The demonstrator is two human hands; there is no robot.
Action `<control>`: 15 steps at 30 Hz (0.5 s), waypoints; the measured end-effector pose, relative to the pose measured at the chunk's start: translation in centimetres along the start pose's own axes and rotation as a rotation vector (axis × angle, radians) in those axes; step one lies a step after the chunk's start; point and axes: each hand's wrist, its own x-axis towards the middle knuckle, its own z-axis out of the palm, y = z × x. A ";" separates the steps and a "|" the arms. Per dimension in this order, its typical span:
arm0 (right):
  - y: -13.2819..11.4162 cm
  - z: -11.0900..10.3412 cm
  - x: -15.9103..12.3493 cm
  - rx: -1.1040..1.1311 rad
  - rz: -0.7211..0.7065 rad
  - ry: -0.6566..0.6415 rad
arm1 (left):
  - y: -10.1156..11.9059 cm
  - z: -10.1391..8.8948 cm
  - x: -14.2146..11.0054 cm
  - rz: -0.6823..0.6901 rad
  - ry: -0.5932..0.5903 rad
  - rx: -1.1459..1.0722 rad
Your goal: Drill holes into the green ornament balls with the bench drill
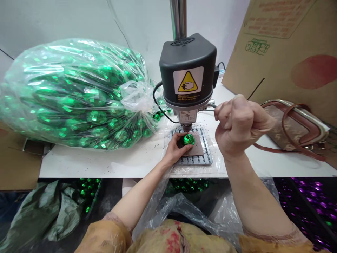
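A shiny green faceted ball [189,140] with a dark hole on top sits on a brown square board [198,150]. My left hand [173,149] pinches the ball from the left, between thumb and fingers. The board lies on the slotted grey base plate [209,161] of a small black bench drill press [188,79]. Its chuck [187,128] is right above the ball; whether the bit is in the hole I cannot tell. My right hand [238,124] is closed in a fist around the feed lever [212,105] at the machine's right side.
A big clear bag [76,95] of green balls fills the table's left side. On the right are a brown handbag [297,123] and a large cardboard box [279,45]. Dark shavings dot the white table [86,165]. Purple balls [310,200] lie below its edge, right.
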 end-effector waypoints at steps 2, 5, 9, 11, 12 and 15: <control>0.1 0.0 -0.1 0.010 -0.009 -0.002 | -0.1 0.0 0.0 0.003 0.000 -0.001; 0.4 0.1 -0.2 0.031 -0.060 0.006 | -0.3 0.0 -0.1 0.007 -0.002 0.002; 1.1 -0.1 -0.5 0.048 -0.142 0.018 | -0.4 0.0 -0.1 0.016 0.013 0.005; 1.3 -0.2 -0.7 0.053 -0.172 0.015 | -0.5 0.0 -0.1 0.017 0.009 0.006; 1.4 -0.3 -0.8 0.056 -0.182 0.012 | -0.5 0.0 -0.1 0.017 0.006 0.007; 1.5 -0.5 -1.0 0.070 -0.193 -0.002 | -0.5 0.0 -0.1 0.020 -0.001 0.009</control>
